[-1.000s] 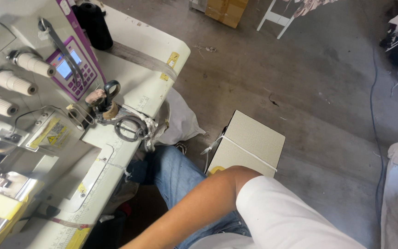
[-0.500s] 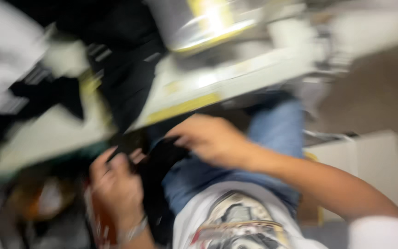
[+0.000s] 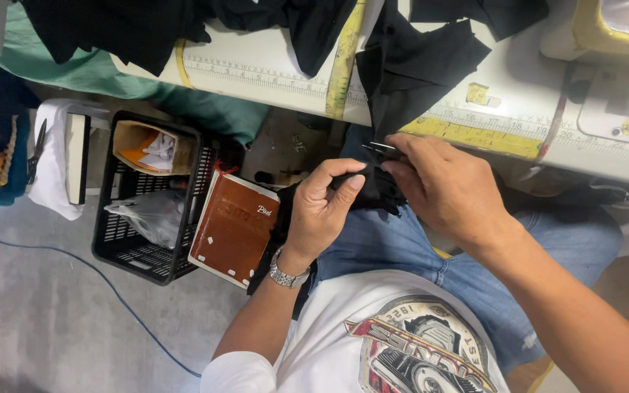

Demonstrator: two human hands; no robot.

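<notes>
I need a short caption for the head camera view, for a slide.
Seated at a sewing table, both hands, left and right, hold black cloth over the lap, beside a black crate.

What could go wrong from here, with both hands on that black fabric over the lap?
1. The right hand holds a small metal tool right by the left hand's fingertips, so a slip might nick a finger.
2. The black fabric is bunched, so the tool might catch an unintended layer.
3. More black cloth hangs off the table edge and might slide down onto the hands.
</notes>
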